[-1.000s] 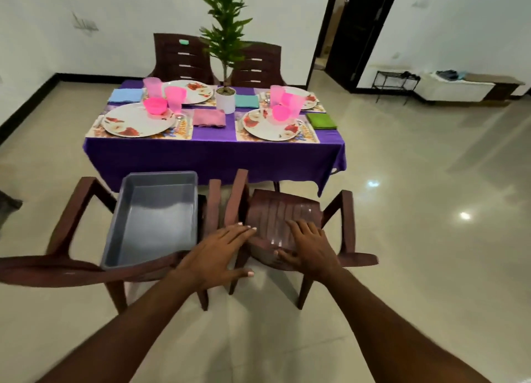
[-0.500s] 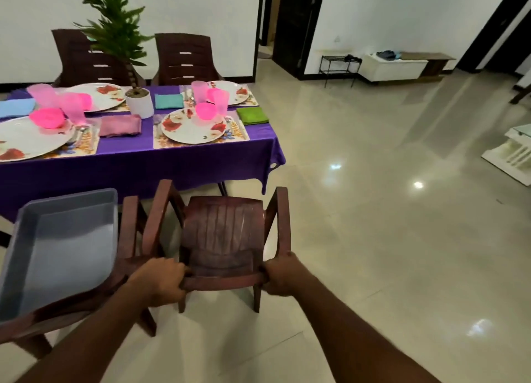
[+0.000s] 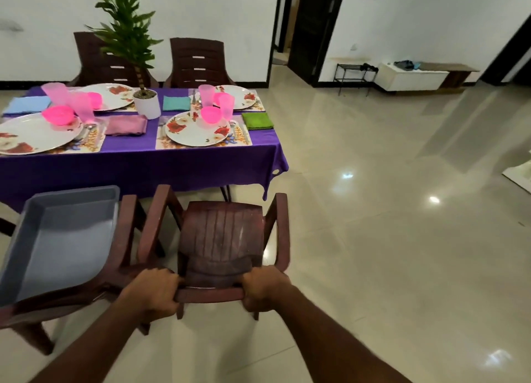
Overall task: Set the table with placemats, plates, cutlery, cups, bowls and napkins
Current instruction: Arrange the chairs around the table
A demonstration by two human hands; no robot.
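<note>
A brown plastic chair [image 3: 221, 236] stands in front of the purple-clothed table [image 3: 138, 167]. My left hand [image 3: 153, 290] and my right hand [image 3: 263, 288] both grip the top rail of its backrest. On the table lie floral placemats with floral plates [image 3: 198, 130], pink cups [image 3: 226, 107], pink bowls [image 3: 211, 114], cutlery and folded napkins, among them a green napkin [image 3: 257, 120] and a mauve napkin [image 3: 126, 125].
A grey plastic tub [image 3: 60, 239] rests on a second brown chair [image 3: 123, 239] at my left, close beside the one I hold. A potted plant [image 3: 146, 102] stands mid-table. Two more chairs sit behind the table. Shiny tiled floor spreads to the right.
My hands went from lying flat on the chair's backrest to gripping its top rail. The view swung right, and the chair now sits straighter toward the table.
</note>
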